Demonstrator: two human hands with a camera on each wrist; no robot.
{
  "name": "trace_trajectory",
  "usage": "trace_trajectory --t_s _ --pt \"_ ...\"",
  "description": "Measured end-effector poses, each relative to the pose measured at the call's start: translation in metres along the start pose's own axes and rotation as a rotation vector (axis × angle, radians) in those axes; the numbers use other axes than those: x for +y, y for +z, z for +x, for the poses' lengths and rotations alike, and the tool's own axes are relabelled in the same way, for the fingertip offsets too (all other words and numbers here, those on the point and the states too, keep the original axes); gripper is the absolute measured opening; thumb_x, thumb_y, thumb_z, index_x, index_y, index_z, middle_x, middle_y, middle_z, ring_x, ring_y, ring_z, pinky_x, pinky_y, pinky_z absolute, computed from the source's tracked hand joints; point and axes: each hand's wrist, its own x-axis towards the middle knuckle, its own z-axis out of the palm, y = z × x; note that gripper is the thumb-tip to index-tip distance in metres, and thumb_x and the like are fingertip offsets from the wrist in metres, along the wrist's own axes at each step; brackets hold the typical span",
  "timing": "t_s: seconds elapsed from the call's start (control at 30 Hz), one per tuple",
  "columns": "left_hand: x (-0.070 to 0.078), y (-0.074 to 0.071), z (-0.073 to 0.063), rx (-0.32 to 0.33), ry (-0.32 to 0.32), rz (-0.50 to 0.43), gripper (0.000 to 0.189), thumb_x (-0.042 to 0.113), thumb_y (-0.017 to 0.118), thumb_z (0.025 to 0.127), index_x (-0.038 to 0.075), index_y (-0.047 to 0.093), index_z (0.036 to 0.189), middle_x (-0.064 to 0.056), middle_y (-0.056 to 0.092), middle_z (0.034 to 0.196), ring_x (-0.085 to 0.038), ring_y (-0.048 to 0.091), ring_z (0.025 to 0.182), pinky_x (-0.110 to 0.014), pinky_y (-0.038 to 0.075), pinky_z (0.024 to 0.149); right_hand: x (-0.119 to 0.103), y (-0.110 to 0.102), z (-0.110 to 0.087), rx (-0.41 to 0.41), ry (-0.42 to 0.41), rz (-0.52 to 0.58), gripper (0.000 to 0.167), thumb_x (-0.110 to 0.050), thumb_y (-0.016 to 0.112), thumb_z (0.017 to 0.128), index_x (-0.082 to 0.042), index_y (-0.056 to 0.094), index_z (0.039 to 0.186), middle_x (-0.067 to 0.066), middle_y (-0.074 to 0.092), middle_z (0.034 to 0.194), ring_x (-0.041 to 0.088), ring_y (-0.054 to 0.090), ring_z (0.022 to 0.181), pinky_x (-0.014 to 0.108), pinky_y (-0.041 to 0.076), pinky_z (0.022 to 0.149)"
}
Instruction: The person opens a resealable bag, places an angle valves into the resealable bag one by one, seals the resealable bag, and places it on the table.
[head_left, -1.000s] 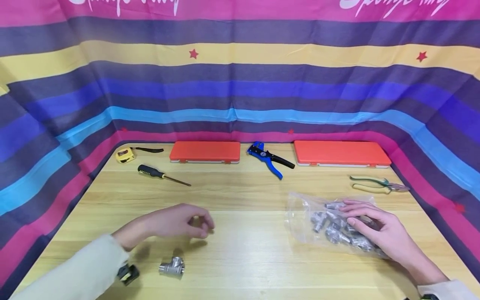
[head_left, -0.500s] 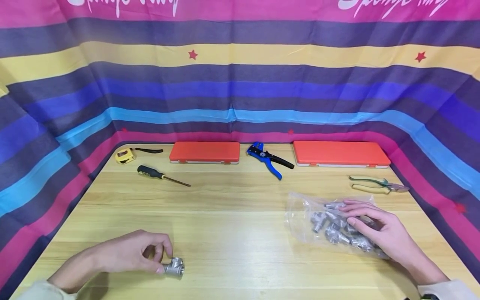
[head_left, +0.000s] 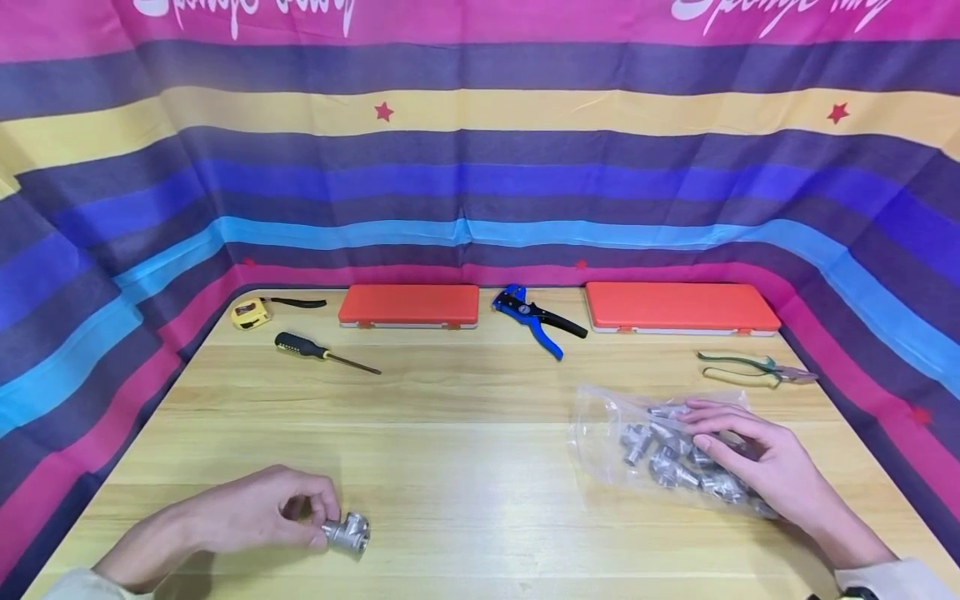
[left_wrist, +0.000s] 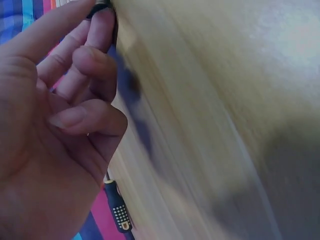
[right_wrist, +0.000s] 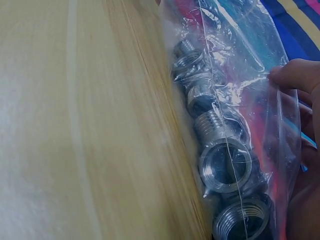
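In the head view, my left hand (head_left: 251,510) pinches the left end of a metal tee pipe fitting (head_left: 349,533) between thumb and forefinger, close over the front left of the table. Only a dark edge of the fitting shows past the fingertips in the left wrist view, where the other fingers of that hand (left_wrist: 75,100) are bent towards the palm. My right hand (head_left: 772,462) rests on a clear plastic bag (head_left: 600,442) of several metal fittings, fingers loosely extended across its top. Threaded fitting mouths (right_wrist: 226,165) show through the plastic in the right wrist view.
Along the back of the wooden table (head_left: 480,467) lie a tape measure (head_left: 251,313), two red cases, left (head_left: 408,304) and right (head_left: 682,307), and blue wire strippers (head_left: 536,317). A screwdriver (head_left: 326,352) lies back left, pliers (head_left: 761,369) at right. A striped cloth (head_left: 465,183) surrounds the far sides.
My left hand has come down and left from mid-table and taken hold of the tee fitting, which now sits slightly tilted. The right hand and bag have stayed put.
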Motion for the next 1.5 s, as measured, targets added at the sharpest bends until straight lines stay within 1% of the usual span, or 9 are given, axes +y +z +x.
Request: trace_trajectory --t_s 0.1,0.23,0.37,0.47,0.57,0.9,1.13,1.33,1.5 --pt "0.0 -0.005 0.005 0.028 0.02 0.03 0.012 0.015 0.074 0.104 0.021 0.072 0.115 0.009 0.074 0.1 0.004 0.057 0.082 -0.021 0.051 0.063 0.0 0.0 0.001 0.003 0.008 -0.009 0.033 0.011 0.078 0.092 -0.012 0.082 0.115 0.005 0.079 0.128 0.002 0.06 0.136 0.008 0.039 0.112" --pt "0.008 -0.014 0.022 0.1 -0.038 0.092 0.011 0.023 0.074 0.105 0.024 0.073 0.116 0.009 0.075 0.1 0.002 0.055 0.076 -0.022 0.049 0.06 0.0 0.0 0.001 0.004 0.022 -0.028 0.033 0.009 0.079 0.092 -0.015 0.083 0.114 0.0 0.08 0.126 0.0 0.06 0.136 0.007 0.038 0.112" --pt "0.021 -0.02 0.05 0.149 -0.093 0.141 0.015 0.031 0.076 0.103 0.024 0.074 0.116 0.009 0.075 0.099 -0.001 0.052 0.071 -0.023 0.045 0.056 0.0 0.0 0.001 0.003 0.013 -0.027 0.033 0.011 0.079 0.092 -0.013 0.082 0.113 0.002 0.08 0.125 0.001 0.06 0.136 0.008 0.038 0.113" --pt "0.031 -0.021 0.077 0.135 -0.109 0.155 0.016 0.035 0.077 0.103 0.026 0.074 0.115 0.008 0.074 0.098 -0.004 0.052 0.072 -0.022 0.045 0.059 0.0 0.001 0.0 -0.002 0.027 -0.025 0.031 0.01 0.078 0.093 -0.012 0.082 0.114 0.003 0.08 0.126 0.0 0.06 0.136 0.008 0.039 0.111" --pt "0.043 -0.017 0.104 0.106 -0.082 0.173 0.016 0.035 0.077 0.102 0.026 0.075 0.115 0.009 0.073 0.097 -0.005 0.052 0.072 -0.022 0.046 0.062 0.0 0.001 -0.001 -0.008 0.044 -0.022 0.03 0.009 0.078 0.094 -0.012 0.082 0.114 0.004 0.079 0.127 -0.002 0.059 0.136 0.007 0.039 0.111" --pt "0.082 0.021 0.203 0.063 0.0 0.188 0.013 0.028 0.081 0.101 0.024 0.076 0.112 0.015 0.075 0.099 -0.006 0.051 0.069 -0.021 0.044 0.062 0.0 0.001 -0.001 -0.008 0.042 -0.021 0.03 0.009 0.078 0.094 -0.012 0.082 0.115 0.003 0.08 0.127 -0.001 0.059 0.137 0.007 0.04 0.111" --pt "0.097 0.052 0.264 0.072 0.052 0.219 0.012 0.024 0.082 0.1 0.017 0.078 0.11 0.012 0.078 0.096 0.002 0.064 0.084 -0.019 0.052 0.081 0.001 0.002 0.0 -0.005 0.001 -0.01 0.032 0.012 0.078 0.092 -0.011 0.082 0.115 0.002 0.08 0.126 0.002 0.059 0.138 0.008 0.039 0.112" --pt "0.112 0.077 0.292 0.15 -0.02 0.324 0.016 0.028 0.078 0.103 0.018 0.077 0.115 0.014 0.08 0.097 0.003 0.064 0.078 -0.017 0.051 0.078 0.0 0.001 0.001 -0.001 -0.024 0.003 0.034 0.013 0.077 0.092 -0.01 0.082 0.116 0.007 0.079 0.126 0.004 0.06 0.139 0.009 0.039 0.113" --pt "0.123 0.093 0.305 0.172 -0.034 0.328 0.019 0.025 0.076 0.105 0.018 0.076 0.122 0.008 0.083 0.11 0.003 0.071 0.089 -0.015 0.053 0.083 0.001 0.0 -0.001 -0.007 0.019 -0.003 0.032 0.011 0.078 0.093 -0.01 0.082 0.117 0.007 0.079 0.128 0.002 0.059 0.139 0.007 0.042 0.11"
